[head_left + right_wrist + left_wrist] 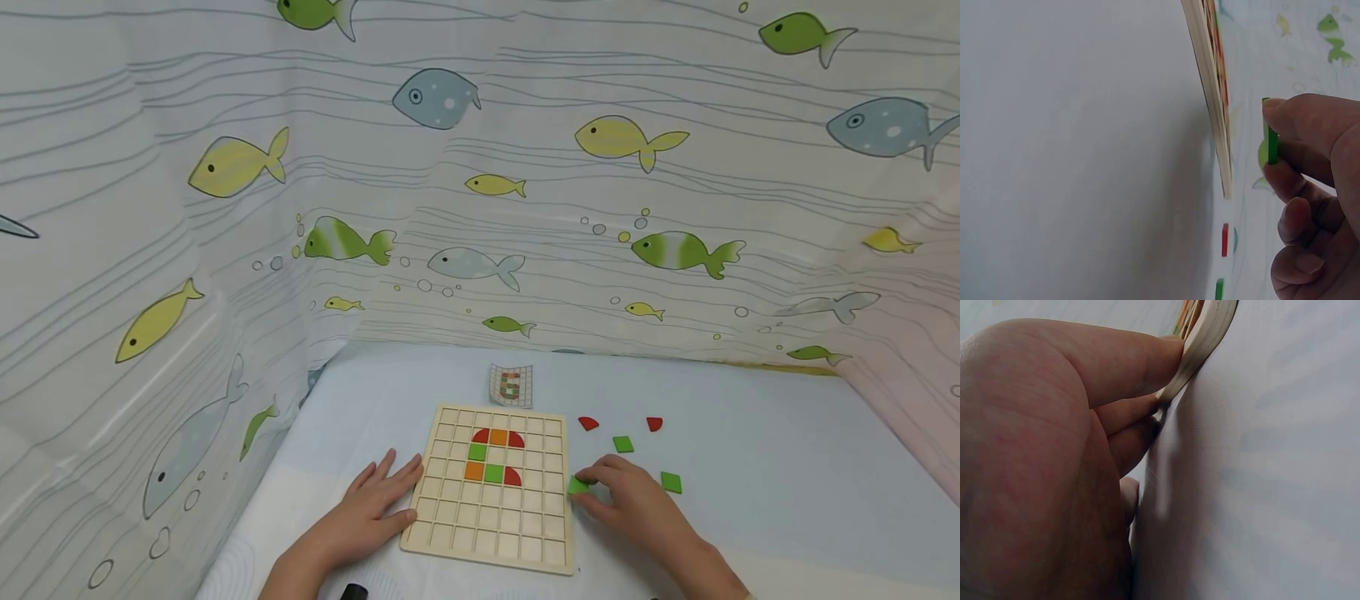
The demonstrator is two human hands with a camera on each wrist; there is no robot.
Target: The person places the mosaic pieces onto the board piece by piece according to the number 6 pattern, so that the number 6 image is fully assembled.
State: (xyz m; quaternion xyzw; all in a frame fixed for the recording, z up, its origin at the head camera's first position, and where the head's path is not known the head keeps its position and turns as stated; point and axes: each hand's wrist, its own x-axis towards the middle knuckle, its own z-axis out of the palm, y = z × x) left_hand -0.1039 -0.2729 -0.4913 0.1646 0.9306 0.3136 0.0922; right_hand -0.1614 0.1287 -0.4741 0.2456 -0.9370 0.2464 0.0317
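A wooden grid board [483,537] lies on the table, with red quarter-round, orange square and green square tiles set in its upper cells. My left hand [367,510] rests at the board's left edge, fingers spread and thumb touching the rim; the thumb against the board's side also shows in the left wrist view. Beside the board's right edge, my right hand [633,498] pinches a green square tile [577,485] between thumb and fingers. In the right wrist view that tile [1272,142] is held edge-on, off the table.
Behind the board lies a small pattern card [524,388] printed with a coloured figure. To the right are two red quarter-round tiles [588,423] and two green square tiles [623,444]. A fish-printed curtain [555,225] surrounds the table. A black object [354,592] shows at the bottom edge.
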